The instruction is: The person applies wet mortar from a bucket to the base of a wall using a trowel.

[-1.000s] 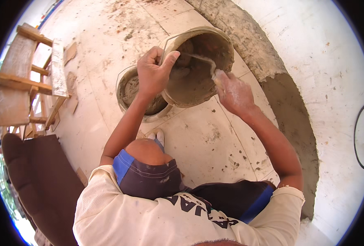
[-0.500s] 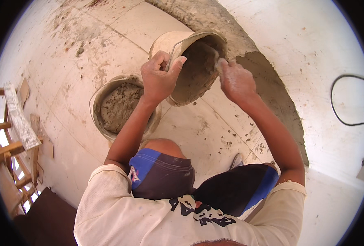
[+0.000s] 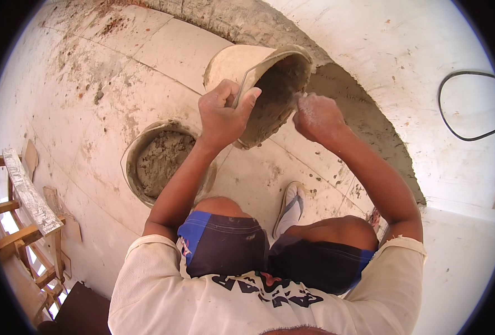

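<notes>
A pale, mortar-smeared bucket (image 3: 232,62) is tilted over, its mouth facing to the right and toward me. My left hand (image 3: 225,114) is closed on its wire handle (image 3: 242,84) beside the rim. At the right side of the mouth, my right hand (image 3: 319,117) makes a dusty fist around what looks like a trowel; its blade is lost in the bucket's dark inside. Wet grey mortar coats that inside. Left of my left forearm stands a second bucket (image 3: 129,167), upright, holding lumpy grey mortar (image 3: 161,159).
Behind the buckets, fresh mortar (image 3: 364,106) curves along the pale wall (image 3: 420,61). Crumbs and stains dot the tiled floor (image 3: 85,128). A wooden frame (image 3: 21,237) stands at left; a black cable loop (image 3: 441,106) hangs at right. My sandalled foot (image 3: 292,204) is below the tilted bucket.
My right hand has shifted slightly down and right, and the light blade shape in the bucket no longer shows. My right knee has moved, uncovering the sandalled foot. The view has shifted a little.
</notes>
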The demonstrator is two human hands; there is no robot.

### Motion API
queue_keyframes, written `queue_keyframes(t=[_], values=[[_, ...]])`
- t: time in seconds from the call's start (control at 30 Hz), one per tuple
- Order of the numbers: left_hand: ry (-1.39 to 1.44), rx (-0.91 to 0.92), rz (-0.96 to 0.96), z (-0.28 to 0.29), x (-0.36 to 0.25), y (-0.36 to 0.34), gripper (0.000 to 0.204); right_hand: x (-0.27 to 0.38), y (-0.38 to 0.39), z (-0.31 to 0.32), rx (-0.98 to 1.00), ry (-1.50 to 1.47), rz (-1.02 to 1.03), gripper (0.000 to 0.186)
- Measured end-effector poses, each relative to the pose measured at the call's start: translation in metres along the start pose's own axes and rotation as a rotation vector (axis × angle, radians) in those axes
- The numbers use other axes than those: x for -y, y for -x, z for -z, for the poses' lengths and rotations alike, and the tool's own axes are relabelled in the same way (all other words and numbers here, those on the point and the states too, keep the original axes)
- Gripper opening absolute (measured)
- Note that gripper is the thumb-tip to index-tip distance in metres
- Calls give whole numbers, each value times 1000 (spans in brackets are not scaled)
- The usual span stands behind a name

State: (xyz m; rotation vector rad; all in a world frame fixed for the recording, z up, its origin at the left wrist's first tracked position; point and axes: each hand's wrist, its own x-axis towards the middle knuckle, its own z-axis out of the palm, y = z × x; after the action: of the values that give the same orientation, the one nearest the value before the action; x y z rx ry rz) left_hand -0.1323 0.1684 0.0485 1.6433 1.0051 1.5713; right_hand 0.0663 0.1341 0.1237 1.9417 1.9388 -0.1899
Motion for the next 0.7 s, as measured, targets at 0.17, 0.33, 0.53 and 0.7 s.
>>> queue_keyframes(t=[0.17,0.33,0.53,0.7], values=[[60,82,62,2,-1,6,43,-31,-8,-56,50,-488,282,45],[58,76,174,17,19,19,37,-10,-10,-83,337,-905,216,38],[-44,28,143,18,37,9,40,-4,-20,-115,281,-1126,125,45],[-115,-19,192,22,65,-2,43,-10,-28,-118,273,-1164,180,39]])
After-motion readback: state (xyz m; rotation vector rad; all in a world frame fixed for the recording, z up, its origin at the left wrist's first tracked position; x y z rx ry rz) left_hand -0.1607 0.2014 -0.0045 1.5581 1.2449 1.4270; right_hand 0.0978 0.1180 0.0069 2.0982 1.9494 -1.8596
